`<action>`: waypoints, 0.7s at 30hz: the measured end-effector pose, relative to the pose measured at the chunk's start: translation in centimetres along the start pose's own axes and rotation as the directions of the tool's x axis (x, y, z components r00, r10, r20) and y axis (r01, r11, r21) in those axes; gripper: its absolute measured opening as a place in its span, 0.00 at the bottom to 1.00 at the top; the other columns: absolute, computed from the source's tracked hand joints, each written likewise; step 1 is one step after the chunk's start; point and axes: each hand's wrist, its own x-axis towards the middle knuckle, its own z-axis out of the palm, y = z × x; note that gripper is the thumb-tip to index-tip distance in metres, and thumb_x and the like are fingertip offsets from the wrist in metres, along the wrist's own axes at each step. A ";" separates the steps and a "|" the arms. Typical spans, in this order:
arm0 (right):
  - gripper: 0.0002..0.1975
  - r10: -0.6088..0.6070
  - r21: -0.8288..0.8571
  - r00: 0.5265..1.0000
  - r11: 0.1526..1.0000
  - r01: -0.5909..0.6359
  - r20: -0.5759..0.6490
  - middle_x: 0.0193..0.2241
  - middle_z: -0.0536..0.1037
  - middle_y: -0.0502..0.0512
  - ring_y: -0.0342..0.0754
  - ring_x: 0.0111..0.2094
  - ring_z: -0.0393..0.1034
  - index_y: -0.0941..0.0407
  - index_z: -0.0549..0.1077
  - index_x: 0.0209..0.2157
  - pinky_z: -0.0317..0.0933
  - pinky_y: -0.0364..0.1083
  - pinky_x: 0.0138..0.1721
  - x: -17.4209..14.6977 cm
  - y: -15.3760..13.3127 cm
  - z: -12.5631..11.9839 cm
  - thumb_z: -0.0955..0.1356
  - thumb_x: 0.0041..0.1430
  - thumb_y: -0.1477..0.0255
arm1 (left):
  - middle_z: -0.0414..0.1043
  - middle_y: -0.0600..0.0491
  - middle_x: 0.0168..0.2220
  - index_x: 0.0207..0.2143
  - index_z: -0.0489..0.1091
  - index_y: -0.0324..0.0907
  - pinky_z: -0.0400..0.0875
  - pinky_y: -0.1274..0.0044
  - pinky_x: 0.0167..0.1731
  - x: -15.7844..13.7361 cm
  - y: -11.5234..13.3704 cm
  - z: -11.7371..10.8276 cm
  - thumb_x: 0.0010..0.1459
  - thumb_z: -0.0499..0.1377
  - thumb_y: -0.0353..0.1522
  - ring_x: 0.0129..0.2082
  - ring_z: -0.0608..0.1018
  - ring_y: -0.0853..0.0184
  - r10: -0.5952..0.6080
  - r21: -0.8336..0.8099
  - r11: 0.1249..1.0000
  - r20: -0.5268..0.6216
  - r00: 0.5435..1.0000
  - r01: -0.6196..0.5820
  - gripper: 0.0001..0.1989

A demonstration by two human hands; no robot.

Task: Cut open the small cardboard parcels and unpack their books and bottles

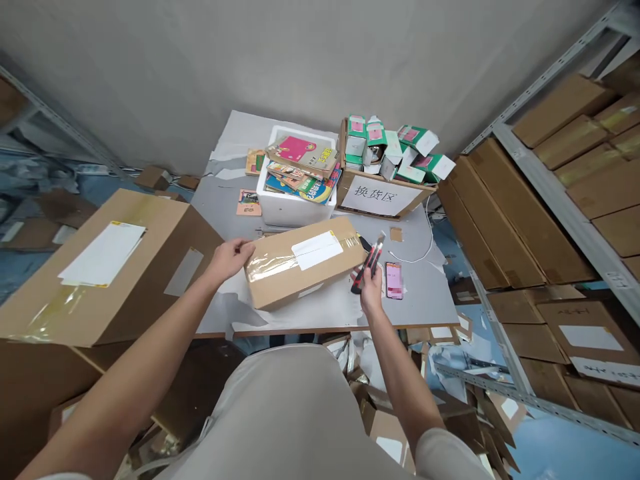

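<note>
A long cardboard box (280, 288) sealed with clear tape lies slightly tilted across the middle of the table, a white label on its top. My left hand (233, 259) grips the box at its upper left corner, with the fingers bent around the edge. In my right hand (371, 288) is a red and black box cutter (374, 256), its metal end pointing up and away from me beside the box's right end. A phone (394, 280) with a lit pink screen lies to the right of that hand.
Behind the box stand a white foam box (295, 212) piled with books and a carton (345, 195) of green and white packs. A large taped carton (145, 267) rises at the left. Shelves of cartons (520, 220) line the right, and cartons litter the floor.
</note>
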 end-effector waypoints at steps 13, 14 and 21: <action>0.18 -0.061 -0.320 0.992 0.943 0.095 0.114 0.44 0.74 0.56 0.47 0.46 0.69 0.54 0.66 0.44 0.62 0.50 0.50 -0.1 2.8 4.7 0.67 0.55 0.59 | 0.68 0.55 0.24 0.28 0.65 0.42 0.70 0.76 0.28 -13.9 -0.4 6.1 0.43 0.64 0.50 0.24 0.71 0.69 -0.224 -0.420 0.883 0.010 0.975 0.207 0.22; 0.18 -0.047 -0.295 0.992 0.952 0.080 0.117 0.45 0.74 0.57 0.47 0.45 0.70 0.54 0.66 0.44 0.63 0.50 0.50 -0.5 2.7 4.5 0.67 0.55 0.59 | 0.68 0.55 0.24 0.28 0.65 0.42 0.70 0.75 0.28 -13.9 -0.4 5.9 0.43 0.64 0.50 0.25 0.71 0.69 -0.213 -0.396 0.896 0.016 0.977 0.202 0.22; 0.18 0.207 -0.143 0.976 0.970 -0.196 0.069 0.27 0.76 0.50 0.42 0.23 0.69 0.55 0.69 0.40 0.63 0.41 0.25 -8.3 2.0 -0.2 0.70 0.54 0.57 | 0.69 0.41 0.52 0.49 0.65 0.40 0.71 0.68 0.46 -5.2 2.0 3.2 0.47 0.61 0.49 0.49 0.74 0.59 0.006 -0.252 0.968 0.030 1.000 0.001 0.32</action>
